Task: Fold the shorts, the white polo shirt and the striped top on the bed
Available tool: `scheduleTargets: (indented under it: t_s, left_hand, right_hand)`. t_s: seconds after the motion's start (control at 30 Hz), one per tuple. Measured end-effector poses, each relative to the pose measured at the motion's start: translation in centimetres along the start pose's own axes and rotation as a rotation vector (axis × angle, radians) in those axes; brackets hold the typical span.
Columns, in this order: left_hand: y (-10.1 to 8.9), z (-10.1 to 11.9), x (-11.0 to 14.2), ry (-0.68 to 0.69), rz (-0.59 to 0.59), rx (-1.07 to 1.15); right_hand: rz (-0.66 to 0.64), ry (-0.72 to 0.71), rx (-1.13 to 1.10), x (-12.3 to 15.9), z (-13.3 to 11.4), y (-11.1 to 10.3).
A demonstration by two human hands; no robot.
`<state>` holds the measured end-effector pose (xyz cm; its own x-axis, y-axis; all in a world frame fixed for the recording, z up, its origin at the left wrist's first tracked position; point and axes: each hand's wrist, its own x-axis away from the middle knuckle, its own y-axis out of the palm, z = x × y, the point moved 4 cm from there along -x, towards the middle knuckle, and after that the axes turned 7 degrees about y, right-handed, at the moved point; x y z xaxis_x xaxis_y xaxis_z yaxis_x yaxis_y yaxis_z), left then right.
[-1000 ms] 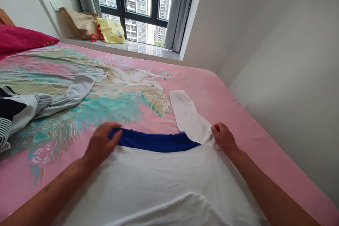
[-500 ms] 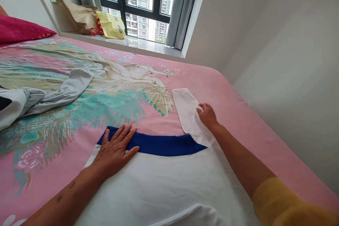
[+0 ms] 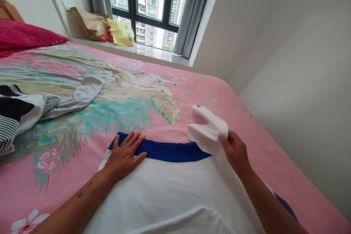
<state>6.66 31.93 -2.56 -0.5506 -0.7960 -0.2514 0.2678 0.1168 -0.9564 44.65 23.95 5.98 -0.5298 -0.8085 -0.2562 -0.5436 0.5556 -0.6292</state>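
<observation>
A white garment [image 3: 164, 186] with a dark blue band [image 3: 170, 151] along its far edge lies spread over the bed in front of me. My left hand [image 3: 124, 155] rests flat on the band's left end, fingers spread. At the far right corner, my right hand [image 3: 236, 148] pinches a narrow white flap [image 3: 210, 126] of the garment between thumb and fingers. The flap is lifted and bent over, its tip off the sheet. Beside my right forearm, another bit of blue trim [image 3: 286, 205] shows; my forearm hides part of the cloth there.
The bed has a pink patterned sheet [image 3: 203, 87]. A grey, black and striped garment [image 3: 52, 104] lies crumpled at left. A red pillow [image 3: 30, 34] is at the far left. Paper bags, one brown [image 3: 91, 23] and one yellow [image 3: 121, 33], stand on the window sill. A wall [image 3: 287, 62] borders the right.
My right hand has closed on the white flap and drawn it up and toward me; before, the flap lay flat. My left hand stays on the band. The view has shifted slightly left.
</observation>
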Motion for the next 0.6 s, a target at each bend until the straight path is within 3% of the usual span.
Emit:
scheduleTargets:
  t_s: [0.1,0.2,0.37,0.5,0.6]
  left_hand:
    - [0.0,0.0,-0.1,0.009,0.026,-0.008]
    - [0.0,-0.1,-0.2,0.013,0.034,-0.019]
    - [-0.2,-0.1,-0.3,0.009,0.011,-0.048]
    - [-0.5,0.1,-0.3,-0.005,-0.016,-0.046]
    - [-0.7,0.2,-0.2,-0.012,-0.027,-0.034]
  right_hand:
    - [-0.171,0.002,0.134,6.6,1.8,-2.8]
    - [-0.193,0.044,0.161,8.1,4.1,-3.8]
    - [-0.300,0.094,0.097,1.7,4.3,-1.4]
    - [-0.248,0.320,0.021,-3.8,3.8,2.1]
    - [-0.218,0.332,-0.062,-5.7,3.0,4.3]
